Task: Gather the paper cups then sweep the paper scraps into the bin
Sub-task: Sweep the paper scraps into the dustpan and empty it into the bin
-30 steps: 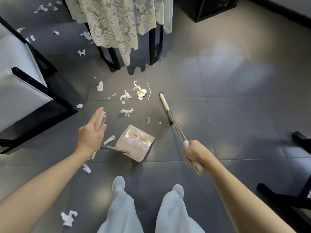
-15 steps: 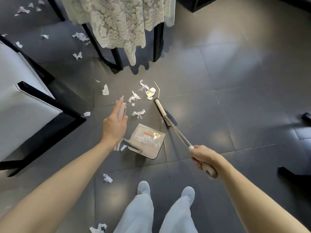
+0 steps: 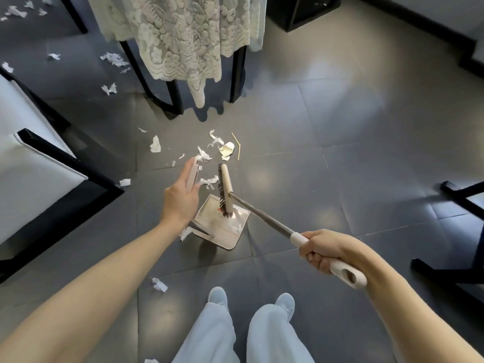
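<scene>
1. Two bare arms reach forward from 7 and 5 o'clock of the view. A white cushioned seat [image 3: 39, 163] with a black frame sits at 9 o'clock, cut off by the left edge.
2. The left hand [image 3: 180, 197] shows its back to the camera. Its fingers lie long along the upright grip of the dustpan [image 3: 222, 231], holding it. The thumb is hidden behind the grip, so the hold cannot be seen in full.
3. The dustpan's tray rests on the dark floor tiles at the centre of the view, its mouth towards 12 o'clock. Glare and the brush over it make its contents hard to read. One scrap peeks out from under the left wrist at the tray's 9 o'clock.
4. Paper scraps [image 3: 209, 180] lie just beyond the tray's mouth at 12 o'clock, between the grip and the brush. More are scattered further off towards 11 and 12 o'clock, near a thin yellow stick [image 3: 235, 146].
5. The broom [image 3: 225, 189] has its head over the tray's mouth, bristles facing 9 o'clock. Its shaft runs towards 4 o'clock.
6. The right hand [image 3: 322, 251] is wrapped tightly round the broom's white handle end, knuckles up.
7. Black furniture legs [image 3: 445, 271] at 3 o'clock are cut off by the right edge.
</scene>
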Tool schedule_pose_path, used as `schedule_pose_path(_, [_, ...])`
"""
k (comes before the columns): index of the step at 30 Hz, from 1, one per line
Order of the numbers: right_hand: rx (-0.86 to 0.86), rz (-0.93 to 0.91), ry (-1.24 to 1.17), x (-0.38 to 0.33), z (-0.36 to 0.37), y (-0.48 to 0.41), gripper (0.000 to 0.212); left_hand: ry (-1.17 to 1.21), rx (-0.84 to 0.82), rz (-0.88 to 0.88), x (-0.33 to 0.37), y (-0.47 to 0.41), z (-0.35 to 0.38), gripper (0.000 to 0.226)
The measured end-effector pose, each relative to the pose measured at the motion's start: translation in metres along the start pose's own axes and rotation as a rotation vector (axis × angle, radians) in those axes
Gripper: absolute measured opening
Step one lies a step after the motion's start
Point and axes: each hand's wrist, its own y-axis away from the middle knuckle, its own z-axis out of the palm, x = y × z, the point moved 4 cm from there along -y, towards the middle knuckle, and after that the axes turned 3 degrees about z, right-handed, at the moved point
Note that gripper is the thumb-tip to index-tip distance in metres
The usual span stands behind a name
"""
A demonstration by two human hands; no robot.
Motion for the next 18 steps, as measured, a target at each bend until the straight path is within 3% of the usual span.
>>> schedule_pose_path(4, [0.108,-0.116,0.05,-0.034,0.001,-0.001,0.027,0.027,0.067,-0.042,-0.01,0.003,-0.019,0.061])
schedule_pose_path(12, [0.344,-0.357,0.243,-0.144,-0.03,-0.068,0.024,-0.003,0.126,-0.135,-0.026,-0.023,-0.043,0.057])
schedule_pose_path(18, [0.427,-0.341,0.449,-0.22,-0.08,-0.121,0.022,-0.019,0.158,-0.219,-0.024,-0.066,-0.044,0.058])
